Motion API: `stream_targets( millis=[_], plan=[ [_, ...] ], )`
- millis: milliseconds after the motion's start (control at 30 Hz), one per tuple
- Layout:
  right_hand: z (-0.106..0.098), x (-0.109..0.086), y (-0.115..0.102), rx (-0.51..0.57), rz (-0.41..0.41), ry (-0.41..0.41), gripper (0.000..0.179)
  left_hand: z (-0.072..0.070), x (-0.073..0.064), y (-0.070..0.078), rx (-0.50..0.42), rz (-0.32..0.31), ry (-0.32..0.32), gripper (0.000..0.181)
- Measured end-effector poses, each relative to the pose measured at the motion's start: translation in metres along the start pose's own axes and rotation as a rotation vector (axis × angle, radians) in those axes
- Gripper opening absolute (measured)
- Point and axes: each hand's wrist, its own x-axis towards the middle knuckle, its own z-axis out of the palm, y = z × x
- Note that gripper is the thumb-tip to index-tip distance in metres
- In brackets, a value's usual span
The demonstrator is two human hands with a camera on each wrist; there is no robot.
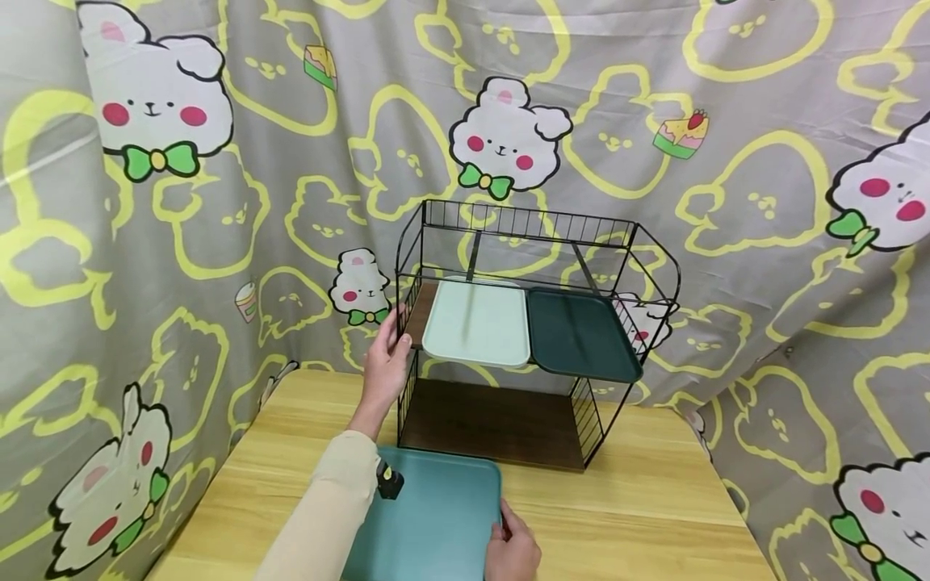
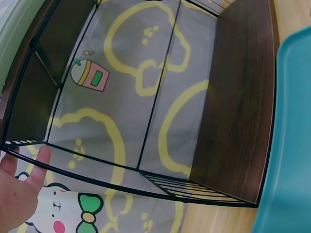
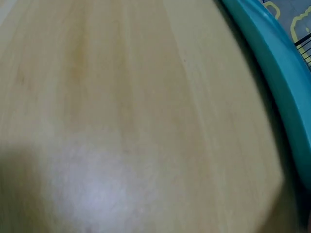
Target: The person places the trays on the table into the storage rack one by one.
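Note:
A black two-tier wire rack (image 1: 501,216) with brown wooden shelf boards (image 1: 494,420) stands on the table. My left hand (image 1: 385,367) holds the rack's left side at the upper shelf, thumb in front and fingers beyond the wire. Side by side on that shelf lie a pale green tray (image 1: 477,323) and a dark green tray (image 1: 584,332), both jutting over the front. Before the rack is a teal tray (image 1: 436,508). My right hand (image 1: 512,549) grips its right edge; the right wrist view shows the tray's rim (image 3: 277,73) but hardly any of the hand.
The light wooden table (image 1: 654,500) reaches back to a grey curtain (image 1: 291,186) printed with rabbits, which hangs behind and at both sides. A small black device (image 1: 390,481) is strapped at my left wrist, above the teal tray. The lower shelf board sits just behind that tray.

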Motion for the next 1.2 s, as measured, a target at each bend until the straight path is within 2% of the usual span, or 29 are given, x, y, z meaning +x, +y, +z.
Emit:
stream_targets(
  millis=[200,467,733,1000,1200],
  plan=[
    [-0.010,0.007,0.001,0.053,0.062,-0.021,0.037,0.000,0.000,0.000,0.002,-0.006,0.007,0.055],
    [-0.025,0.021,0.004,0.002,0.033,-0.007,0.028,0.000,0.001,-0.001,0.010,-0.013,0.009,0.056],
    [-0.048,0.036,0.002,0.065,0.089,-0.033,0.028,0.000,0.000,-0.001,0.011,-0.016,0.010,0.056],
    [-0.071,0.054,0.001,0.107,0.085,-0.048,0.029,-0.001,0.000,-0.001,-0.012,-0.009,0.004,0.055],
    [-0.083,0.069,0.003,0.143,0.155,-0.026,0.029,0.000,0.001,0.000,-0.026,-0.004,-0.006,0.055]
  ],
)
